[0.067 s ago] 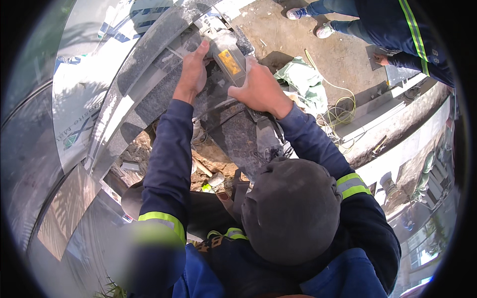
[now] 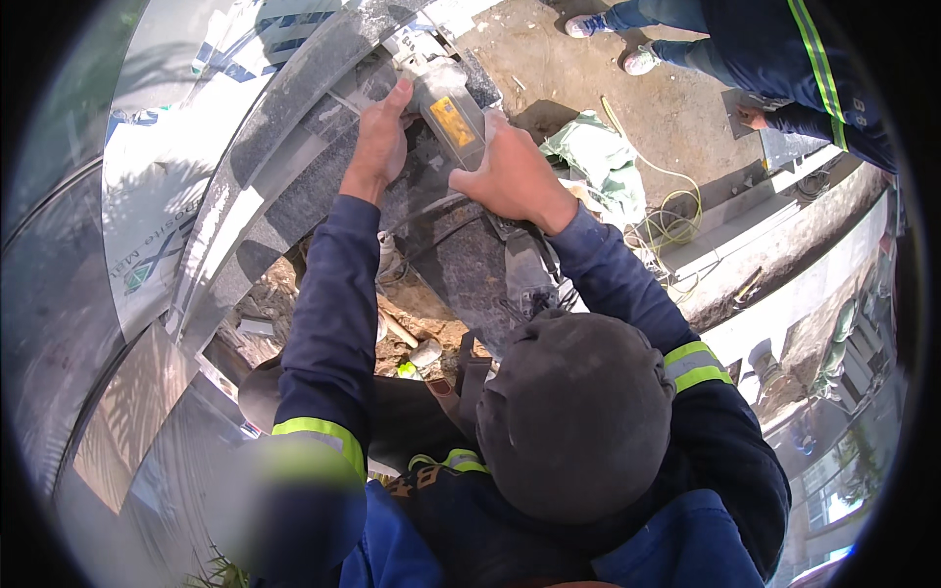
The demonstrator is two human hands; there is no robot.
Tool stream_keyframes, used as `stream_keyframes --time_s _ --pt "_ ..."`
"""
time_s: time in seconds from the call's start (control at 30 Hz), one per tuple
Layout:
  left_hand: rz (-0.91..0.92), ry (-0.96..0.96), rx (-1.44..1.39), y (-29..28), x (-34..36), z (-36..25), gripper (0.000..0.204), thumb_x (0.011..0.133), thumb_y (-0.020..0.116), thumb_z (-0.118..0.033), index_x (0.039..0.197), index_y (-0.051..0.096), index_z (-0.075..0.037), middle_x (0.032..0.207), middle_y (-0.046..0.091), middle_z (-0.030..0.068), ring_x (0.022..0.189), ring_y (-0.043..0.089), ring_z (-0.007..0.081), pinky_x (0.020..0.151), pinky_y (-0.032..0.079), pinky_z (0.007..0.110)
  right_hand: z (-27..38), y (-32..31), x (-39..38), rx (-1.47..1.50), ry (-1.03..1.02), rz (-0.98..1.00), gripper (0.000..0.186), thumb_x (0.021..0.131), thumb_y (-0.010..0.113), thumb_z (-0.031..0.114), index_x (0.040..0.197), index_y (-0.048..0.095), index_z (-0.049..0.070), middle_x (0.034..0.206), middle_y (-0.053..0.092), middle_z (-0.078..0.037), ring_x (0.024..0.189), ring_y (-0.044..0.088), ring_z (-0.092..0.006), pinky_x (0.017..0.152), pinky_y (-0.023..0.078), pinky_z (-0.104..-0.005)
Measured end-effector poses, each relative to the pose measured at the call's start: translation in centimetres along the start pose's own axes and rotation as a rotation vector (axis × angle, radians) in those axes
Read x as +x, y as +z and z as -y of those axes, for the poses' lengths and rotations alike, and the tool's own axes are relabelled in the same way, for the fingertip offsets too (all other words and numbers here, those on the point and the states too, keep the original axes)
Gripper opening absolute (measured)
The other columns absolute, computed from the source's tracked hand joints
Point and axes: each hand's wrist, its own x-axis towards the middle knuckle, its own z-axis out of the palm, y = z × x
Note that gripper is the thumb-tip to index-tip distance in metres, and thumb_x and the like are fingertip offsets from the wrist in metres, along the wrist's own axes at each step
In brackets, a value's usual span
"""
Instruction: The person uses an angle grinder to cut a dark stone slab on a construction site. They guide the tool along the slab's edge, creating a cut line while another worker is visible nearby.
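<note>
A grey hand-held power tool [image 2: 474, 153] with a yellow label on its body lies between my two hands. My right hand [image 2: 511, 176] is closed around its right side and near end, thumb pointing left. My left hand [image 2: 378, 145] grips from the left, thumb up along the tool's side; its other fingers are mostly hidden. Under and around the tool is a dark, dusty stone slab [image 2: 466, 263]. Whatever the tool's far end touches is hard to make out.
A long curved dark stone edge [image 2: 284, 147] runs along the left. A mallet [image 2: 423, 353] lies on the dirt below my hands. To the right are a pale green sack [image 2: 601, 157] and a coiled yellowish cable [image 2: 676, 227]. Another person's hand [image 2: 753, 118] rests beside a grey slab.
</note>
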Motion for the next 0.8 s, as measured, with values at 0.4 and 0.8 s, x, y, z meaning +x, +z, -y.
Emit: stream_keyframes --time_s 0.4,0.8 --pt "-0.005 -0.002 0.035 0.6 0.7 -0.6 0.065 0.097 0.073 -0.049 0.125 0.066 0.01 0.122 0.069 0.0119 0.108 0.064 0.0183 0.097 0.049 0.035 -0.5 -0.1 0.9 0.051 0.028 -0.002 0.064 0.073 0.077 0.026 0.112 0.054 -0.019 0.097 0.067 -0.038 0.097 0.071 -0.0475 0.083 0.057 -0.0457" --pt "-0.053 -0.057 0.122 0.6 1.0 -0.8 0.067 0.096 0.07 -0.055 0.124 0.067 0.006 0.12 0.07 0.0106 0.108 0.063 0.0184 0.098 0.045 0.036 -1.2 -0.2 1.5 0.053 0.004 0.03 0.065 0.075 0.08 0.032 0.104 0.053 -0.021 0.091 0.065 -0.039 0.09 0.071 -0.0472 0.079 0.056 -0.0469"
